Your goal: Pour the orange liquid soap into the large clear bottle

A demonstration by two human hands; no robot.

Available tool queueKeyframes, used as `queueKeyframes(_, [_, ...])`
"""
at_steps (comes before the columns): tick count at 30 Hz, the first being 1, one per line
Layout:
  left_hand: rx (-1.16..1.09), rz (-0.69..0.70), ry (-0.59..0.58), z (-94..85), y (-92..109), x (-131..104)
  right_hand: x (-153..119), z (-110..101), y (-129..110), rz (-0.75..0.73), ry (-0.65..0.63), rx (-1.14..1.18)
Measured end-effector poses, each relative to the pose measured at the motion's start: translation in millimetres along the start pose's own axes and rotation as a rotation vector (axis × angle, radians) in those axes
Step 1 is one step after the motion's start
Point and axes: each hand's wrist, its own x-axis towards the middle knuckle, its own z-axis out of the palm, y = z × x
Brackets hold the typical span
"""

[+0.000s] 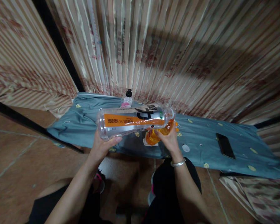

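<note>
My left hand (105, 144) is wrapped round the base end of a large clear bottle (130, 121) with an orange and silver label. The bottle lies nearly level in the air, its mouth to the right. My right hand (169, 138), with a silver bangle at the wrist, grips a smaller orange bottle (152, 137) below that mouth. The orange bottle is tilted, its upper end near the clear bottle's mouth; whether they touch is hard to tell. Under its lower end is a white piece of paper (155, 143).
A teal cloth (140, 146) covers the narrow table. On it are a pump bottle with a black top (128, 93) behind the clear bottle, a round whitish cap (186, 148) and a black phone (225, 145) at the right. Behind hangs a striped curtain (154, 56).
</note>
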Motion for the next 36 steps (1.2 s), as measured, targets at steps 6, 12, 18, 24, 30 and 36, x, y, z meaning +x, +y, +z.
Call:
queueKeyframes(6, [-0.018, -0.005, -0.004, -0.2, 0.0, -0.3, -0.1, 0.3, 0.0, -0.020, 0.016, -0.017])
queueKeyframes(12, [0.011, -0.006, 0.001, -2.0, -2.7, -0.2, -0.4, 0.4, 0.9, -0.014, 0.014, -0.025])
queueKeyframes(18, [0.000, 0.001, 0.004, -1.6, -3.1, 0.1, -0.3, 0.6, 0.1, -0.034, 0.015, -0.041])
queueKeyframes(24, [0.006, -0.004, -0.008, -1.8, -3.2, -0.4, -0.4, 0.3, 0.7, -0.033, 0.018, -0.035])
queueKeyframes(30, [-0.026, -0.025, -0.004, -0.4, -0.5, -0.8, -0.3, 1.0, 0.8, -0.028, 0.013, -0.023])
queueKeyframes(36, [-0.027, -0.029, -0.014, -0.2, 1.0, -0.5, -0.8, 1.1, -0.8, -0.037, 0.009, -0.035])
